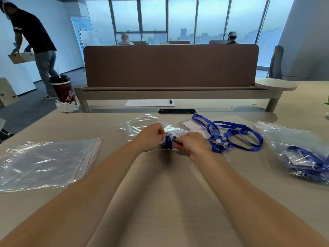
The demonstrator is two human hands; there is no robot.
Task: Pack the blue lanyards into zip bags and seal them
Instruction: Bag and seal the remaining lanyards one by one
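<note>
Wide pale desk (53, 125) across the whole view, with a brown partition screen (170, 65) standing along its far edge. On the left lies a flat stack of empty zip bags (44, 163), red seal strips facing the middle. Far right is a packed zip bag (284, 139), with blue lanyards bunched inside it. Dead centre, a third, clear zip bag (138, 125) lies crumpled on the desk, its mouth towards the hands and its body running away behind the left hand. Just to the right, a tangle of loose blue lanyards (236, 134) sprawls over some white cards (191, 124), touching neither the hands nor the packed bag. Now the grip: the left hand (151, 138) has its fingers curled and pinching the rim of the clear zip bag at its mouth, while the right hand (190, 143) is clamped round a coiled lanyard (168, 142), clip end tucked in its fingers. That blue coil sits squarely between the two hands, right at the bag's opening; how far in it is, I cannot tell. Beyond, under the screen, are a white sheet (149, 103) with a pen (170, 101) on it and a black cable grommet (177, 111). Off the desk at far left, a person (35, 41) bends over a cardboard box beside a dark red bin (64, 90).
</note>
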